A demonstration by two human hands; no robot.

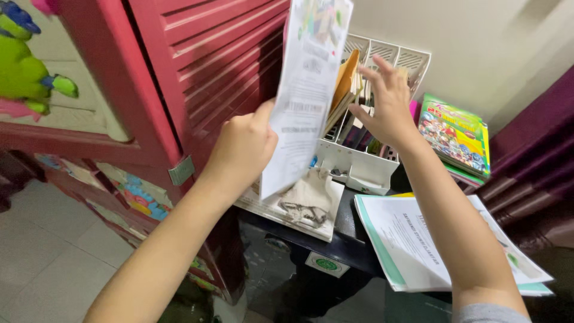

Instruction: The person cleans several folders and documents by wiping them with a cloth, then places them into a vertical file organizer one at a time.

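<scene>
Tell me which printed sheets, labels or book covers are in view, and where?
Printed sheet: white, tall, held up in the left hand.
Colourful book: green cover, right of the white file rack.
Paper stack: white with teal edge, on the dark table.
Sticker: white square with green emblem, on the table front.

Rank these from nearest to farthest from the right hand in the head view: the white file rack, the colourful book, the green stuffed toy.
1. White file rack: the right hand reaches into the papers standing in it.
2. Colourful book: lying flat just to the right of that hand, beside the rack.
3. Green stuffed toy: far left edge, beyond the red louvred door.
</scene>
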